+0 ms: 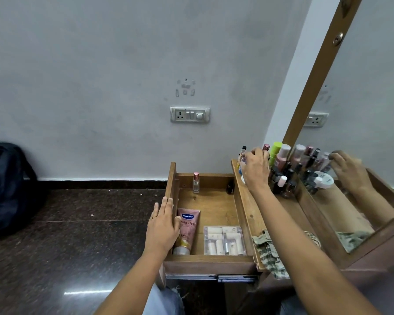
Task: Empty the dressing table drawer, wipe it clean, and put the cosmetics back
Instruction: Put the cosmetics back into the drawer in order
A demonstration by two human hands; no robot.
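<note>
One drawer (214, 208) stands open; your left hand (163, 226) rests flat, fingers straight, against its side panel; your right hand (256, 171) curls among the tabletop bottles (281, 159) — whether it holds one, I cannot tell. Inside lie a pink tube (188, 230), clear case (224, 241) and perfume bottle (196, 183).

We see a pink tube (188, 228), a brown wooden drawer (214, 208), a green-and-tan camouflage cloth (268, 252) and a lime-green cap (277, 147).

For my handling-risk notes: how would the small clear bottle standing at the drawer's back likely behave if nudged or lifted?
The perfume bottle looks like clear glass, so probably rigid, smooth and breakable. It stands upright, tall and narrow, so a nudge might tip it. Being small, it is likely light.
</note>
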